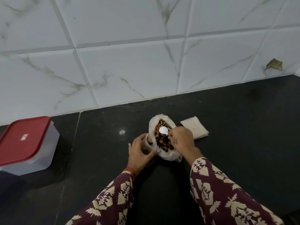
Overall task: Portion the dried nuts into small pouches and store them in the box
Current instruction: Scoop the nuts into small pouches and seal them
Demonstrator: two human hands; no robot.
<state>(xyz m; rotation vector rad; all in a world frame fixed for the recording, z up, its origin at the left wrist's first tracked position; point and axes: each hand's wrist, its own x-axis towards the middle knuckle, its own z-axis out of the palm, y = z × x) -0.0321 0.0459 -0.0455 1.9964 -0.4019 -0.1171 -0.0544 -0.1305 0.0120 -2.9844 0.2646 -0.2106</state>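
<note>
A white plastic bag (153, 125) of mixed dried nuts (162, 140) lies open on the black counter. My left hand (139, 153) grips a small clear pouch (148, 144) upright against the bag's left side; a few nuts show inside it. My right hand (182, 138) pinches the handle of a white plastic spoon (163, 130), whose empty bowl hovers over the nuts. A stack of flat empty pouches (194, 128) lies just right of the bag. The storage box (27, 145), clear with a red lid, stands shut at the far left.
The black counter (235, 127) meets a white marble-tiled wall (129, 62) behind the bag. A chipped spot (274, 64) marks the wall at the right. A small white speck (122, 132) lies on the counter left of the bag.
</note>
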